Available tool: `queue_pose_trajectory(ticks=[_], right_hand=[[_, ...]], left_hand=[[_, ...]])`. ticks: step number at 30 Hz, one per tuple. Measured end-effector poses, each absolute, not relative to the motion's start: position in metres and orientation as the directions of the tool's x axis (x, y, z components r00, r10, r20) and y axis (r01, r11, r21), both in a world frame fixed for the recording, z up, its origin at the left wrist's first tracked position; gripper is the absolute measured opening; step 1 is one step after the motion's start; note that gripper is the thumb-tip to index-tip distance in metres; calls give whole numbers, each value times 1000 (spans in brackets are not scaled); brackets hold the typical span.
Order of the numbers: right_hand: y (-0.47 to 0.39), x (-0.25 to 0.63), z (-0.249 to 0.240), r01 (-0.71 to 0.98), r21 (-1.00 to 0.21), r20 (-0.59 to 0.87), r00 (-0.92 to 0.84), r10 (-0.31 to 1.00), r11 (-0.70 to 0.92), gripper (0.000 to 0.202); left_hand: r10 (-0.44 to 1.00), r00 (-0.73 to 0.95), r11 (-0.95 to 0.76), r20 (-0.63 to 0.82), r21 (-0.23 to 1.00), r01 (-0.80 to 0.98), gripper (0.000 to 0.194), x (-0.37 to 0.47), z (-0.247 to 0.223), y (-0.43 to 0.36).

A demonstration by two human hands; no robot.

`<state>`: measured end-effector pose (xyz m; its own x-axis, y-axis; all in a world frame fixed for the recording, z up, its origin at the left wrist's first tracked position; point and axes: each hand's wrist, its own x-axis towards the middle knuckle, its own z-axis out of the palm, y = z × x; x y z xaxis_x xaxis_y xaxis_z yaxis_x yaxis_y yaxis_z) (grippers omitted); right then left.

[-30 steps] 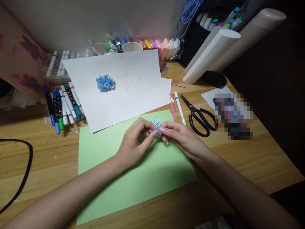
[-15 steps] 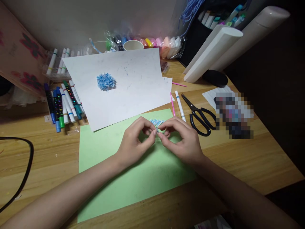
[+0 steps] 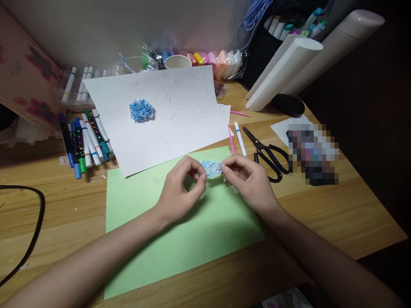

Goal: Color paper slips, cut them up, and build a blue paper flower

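Observation:
On the green sheet (image 3: 180, 252) lies a small heap of blue-and-white paper strips (image 3: 211, 169), between my hands. My left hand (image 3: 181, 188) is at its left edge, thumb and forefinger pinched together; anything between them is too small to make out. At the heap's right edge, the thumb and forefinger of my right hand (image 3: 252, 179) are closed, with a bluish bit at their tips that I cannot clearly make out. A fluffy clump of blue-and-white shreds (image 3: 141, 111) rests on the white paper (image 3: 173, 132) behind.
Black-handled scissors (image 3: 268, 152), a white marker (image 3: 240, 139) and a pink stick (image 3: 231, 139) lie right of the sheets. Several markers (image 3: 88, 139) are at the left. A paper cup (image 3: 178, 62) and white rolls (image 3: 285, 72) stand behind. A black cable (image 3: 41, 209) curves at left.
My hands have moved apart from their meeting point over the green sheet. The right fingertips have shifted right and slightly up to the heap's edge, uncovering more of the strips.

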<state>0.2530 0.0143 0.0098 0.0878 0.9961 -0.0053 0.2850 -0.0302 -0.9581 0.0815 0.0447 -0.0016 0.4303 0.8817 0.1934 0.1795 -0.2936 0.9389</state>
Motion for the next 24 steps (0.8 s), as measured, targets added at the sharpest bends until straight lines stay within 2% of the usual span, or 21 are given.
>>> queue_pose_trajectory(ticks=[4,11,14,17,19,21,24], right_hand=[[17,255,11,207,-974,-71,87,994,-88,9],[19,257,12,204,-975,-61,135,989,-88,11],[22,262,12,209,-974,-54,179,982,-92,12],[25,268,10,173,-977,-88,203,975,-124,14],[27,270,8,147,-978,-123,175,977,-149,17],[28,269,7,145,-976,-142,136,980,-162,20],[27,264,6,152,-976,-145,91,985,-158,22]], left_hand=[[891,421,-269,169,944,190,7,82,0,45],[894,410,-283,179,937,207,7,80,0,45],[892,409,-333,191,890,312,8,80,0,46],[905,392,-360,166,788,499,3,81,-2,45],[916,370,-358,154,728,585,8,82,-3,44],[921,355,-355,158,713,605,14,82,-3,43],[910,385,-358,152,754,551,14,81,-2,43]])
